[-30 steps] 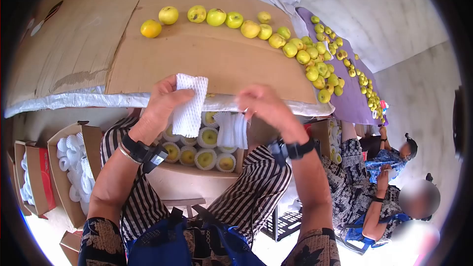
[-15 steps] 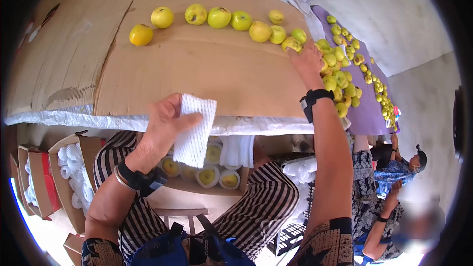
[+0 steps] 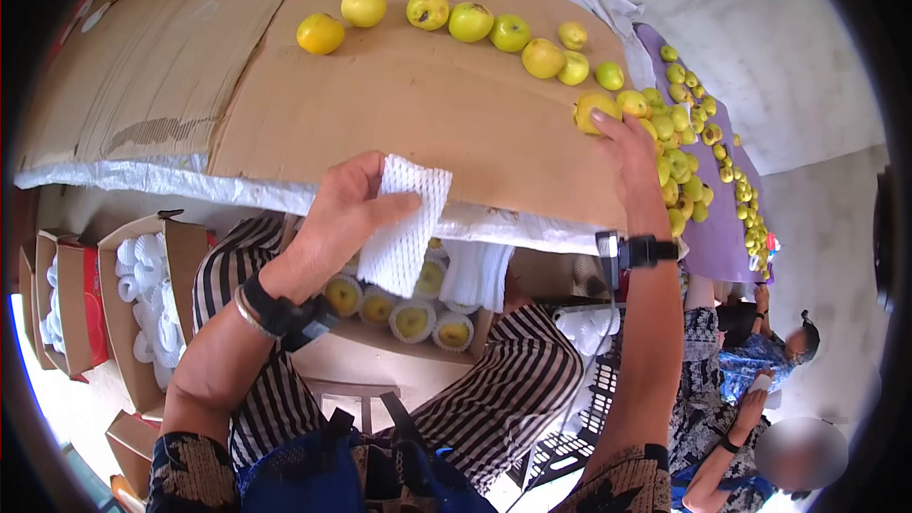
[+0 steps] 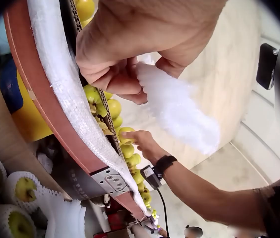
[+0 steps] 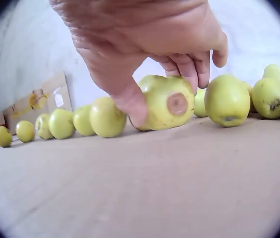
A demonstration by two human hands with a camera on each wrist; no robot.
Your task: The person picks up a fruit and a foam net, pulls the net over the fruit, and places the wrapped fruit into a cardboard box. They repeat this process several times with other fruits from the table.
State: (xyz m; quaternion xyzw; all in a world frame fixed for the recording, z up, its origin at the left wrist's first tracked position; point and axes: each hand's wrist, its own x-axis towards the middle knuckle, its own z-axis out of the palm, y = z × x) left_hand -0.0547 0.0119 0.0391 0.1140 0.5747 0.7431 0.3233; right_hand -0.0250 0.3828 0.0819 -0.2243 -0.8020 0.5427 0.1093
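Observation:
My left hand [image 3: 342, 214] pinches a flattened white foam net sleeve [image 3: 410, 237] between thumb and fingers, in front of the table edge. In the left wrist view the sleeve [image 4: 179, 109] hangs from the fingertips. Out over the cardboard, my right hand [image 3: 631, 160] grips a yellow-green apple [image 3: 593, 112] at the near end of the pile. The right wrist view shows the thumb on one side of this apple [image 5: 157, 111] and fingers on the other; a round brown spot marks its skin. A row of apples [image 3: 470, 22] stretches leftward behind it.
Below the table edge, a carton holds apples in foam sleeves [image 3: 412, 321], with more white sleeves [image 3: 475, 271] lying on top. Cartons of foam sleeves [image 3: 147, 290] stand at the left. More apples lie on a purple cloth [image 3: 708, 228] to the right, where other people sit.
My right hand went from beside the foam sleeves over the carton out to the apple pile, and has drawn one apple slightly toward me. The left hand keeps holding its sleeve.

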